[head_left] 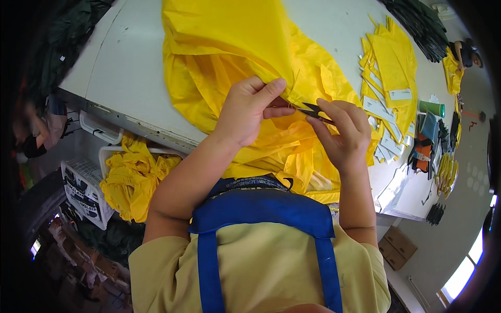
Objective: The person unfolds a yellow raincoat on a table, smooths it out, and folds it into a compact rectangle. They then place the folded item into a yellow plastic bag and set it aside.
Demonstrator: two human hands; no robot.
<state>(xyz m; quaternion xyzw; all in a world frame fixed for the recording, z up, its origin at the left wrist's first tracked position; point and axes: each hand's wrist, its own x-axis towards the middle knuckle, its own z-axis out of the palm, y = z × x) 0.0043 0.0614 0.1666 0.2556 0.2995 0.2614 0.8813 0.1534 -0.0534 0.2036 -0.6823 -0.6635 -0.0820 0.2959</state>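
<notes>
Our left hand (pixel 249 109) pinches the yellow cloth (pixel 235 47) lying on the white surface (pixel 130 68). Our right hand (pixel 342 133) grips small black snips (pixel 312 110) at its edge. The cloth looks thin, soft and slippery, so we hold it near the seam.

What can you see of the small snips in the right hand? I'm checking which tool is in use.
The snips are small and dark, with short pointed blades that look like metal. They are mostly hidden in the right hand, pinched between thumb and fingers, tips aimed left at the yellow fabric that the left hand pinches. Whether the blades are open is unclear.
</notes>
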